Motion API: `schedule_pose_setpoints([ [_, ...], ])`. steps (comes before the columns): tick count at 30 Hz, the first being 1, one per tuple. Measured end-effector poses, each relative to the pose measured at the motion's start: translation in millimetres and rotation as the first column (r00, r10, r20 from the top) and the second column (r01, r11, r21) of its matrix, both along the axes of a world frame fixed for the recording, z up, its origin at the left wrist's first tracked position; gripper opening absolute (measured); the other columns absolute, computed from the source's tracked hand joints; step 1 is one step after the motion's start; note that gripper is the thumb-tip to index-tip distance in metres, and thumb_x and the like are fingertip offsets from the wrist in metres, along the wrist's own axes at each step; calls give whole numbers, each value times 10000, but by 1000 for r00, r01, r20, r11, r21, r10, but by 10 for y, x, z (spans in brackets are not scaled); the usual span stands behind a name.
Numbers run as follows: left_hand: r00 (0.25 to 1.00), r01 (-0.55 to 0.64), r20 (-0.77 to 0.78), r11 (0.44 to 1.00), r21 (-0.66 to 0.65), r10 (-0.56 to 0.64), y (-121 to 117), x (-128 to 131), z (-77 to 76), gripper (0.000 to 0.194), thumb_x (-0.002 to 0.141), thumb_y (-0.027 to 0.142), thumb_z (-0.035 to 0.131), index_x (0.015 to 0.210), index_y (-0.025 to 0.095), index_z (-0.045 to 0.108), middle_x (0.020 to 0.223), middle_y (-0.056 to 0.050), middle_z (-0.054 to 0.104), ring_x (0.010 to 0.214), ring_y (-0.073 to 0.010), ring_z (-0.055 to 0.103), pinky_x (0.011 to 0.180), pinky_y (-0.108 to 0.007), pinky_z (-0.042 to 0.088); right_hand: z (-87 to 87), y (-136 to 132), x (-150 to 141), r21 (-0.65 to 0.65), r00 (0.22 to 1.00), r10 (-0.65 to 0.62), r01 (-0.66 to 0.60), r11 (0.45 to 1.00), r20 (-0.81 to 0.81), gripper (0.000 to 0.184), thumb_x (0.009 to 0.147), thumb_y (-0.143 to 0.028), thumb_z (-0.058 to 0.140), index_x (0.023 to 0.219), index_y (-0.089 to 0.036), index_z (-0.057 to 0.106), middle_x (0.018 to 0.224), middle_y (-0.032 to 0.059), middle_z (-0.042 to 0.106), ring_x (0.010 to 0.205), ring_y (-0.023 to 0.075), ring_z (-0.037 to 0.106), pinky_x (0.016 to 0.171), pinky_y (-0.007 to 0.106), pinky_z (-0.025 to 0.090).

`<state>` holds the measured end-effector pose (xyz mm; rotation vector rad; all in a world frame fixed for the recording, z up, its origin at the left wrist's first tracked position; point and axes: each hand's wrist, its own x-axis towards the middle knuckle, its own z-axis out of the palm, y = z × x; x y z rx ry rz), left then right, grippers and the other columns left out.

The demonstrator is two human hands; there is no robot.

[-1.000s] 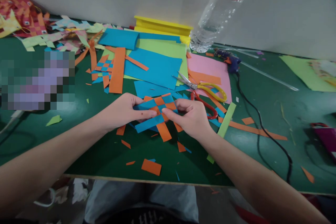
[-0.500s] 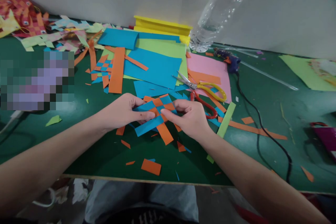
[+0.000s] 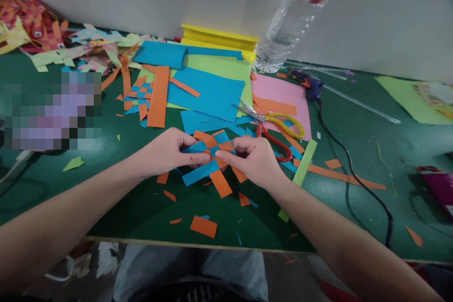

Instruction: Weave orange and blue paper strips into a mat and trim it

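I have my left hand and right hand pinching the blue-and-orange woven paper mat between them, just in front of the scissors; loose strip ends trail toward me.

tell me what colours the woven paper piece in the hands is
Blue and orange strips in a checker weave, held by the left hand and right hand; head view.
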<state>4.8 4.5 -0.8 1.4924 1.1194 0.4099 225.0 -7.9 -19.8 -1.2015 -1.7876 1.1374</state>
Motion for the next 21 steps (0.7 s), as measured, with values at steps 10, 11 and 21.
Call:
schedule_pose_setpoints([
  [10,999,-31,-25,999,31,31,8,19,21,391,716,465,785,534,169,607,513,51,471,479,-71,355,451,-195,273,-30,-3,1,-98,984,-133,121,988,-123,339,766,-457,776,975,-197,718,790,27,759,709,171,707,627,292,565],
  [11,999,-43,-23,999,21,43,6,23,27,390,714,460,789,529,169,605,512,51,476,480,-72,366,450,-192,278,-35,-4,4,-88,977,-169,158,983,-133,345,764,-448,780,995,-199,716,802,33,767,727,178,720,648,300,580],
  [21,999,-14,-37,1000,2,14,9,8,-12,297,720,431,794,606,180,683,585,22,615,565,-110,549,516,-187,403,-52,-12,-12,-90,964,-203,190,978,-173,171,749,-375,795,824,-223,776,826,39,792,774,200,758,718,338,634],
])
